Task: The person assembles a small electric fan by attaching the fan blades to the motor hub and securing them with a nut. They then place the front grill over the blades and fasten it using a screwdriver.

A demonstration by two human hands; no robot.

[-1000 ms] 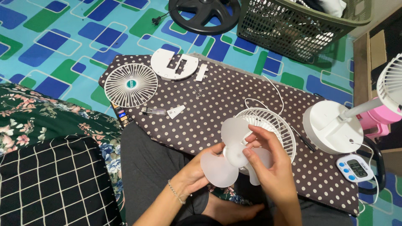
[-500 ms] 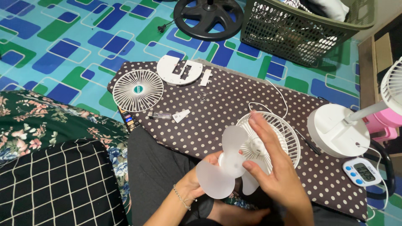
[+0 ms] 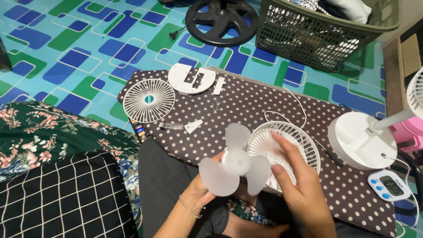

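— Where's the fan blade point(image 3: 235, 165)?
— Gripped in the left hand point(image 3: 203, 190), beside the white fan cage point(image 3: 294, 140).
— The right hand point(image 3: 304, 194)?
— Fingers spread loose over that cage (gripping nothing), above the dotted counter point(image 3: 246, 105).

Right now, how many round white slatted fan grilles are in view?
3: loose flat grille on the dotted cloth, rear cage under the right hand, a partial one at the right edge.

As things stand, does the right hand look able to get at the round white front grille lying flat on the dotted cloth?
Probably yes: the right hand is free, though the translucent fan blade in the left hand lies between it and the grille.
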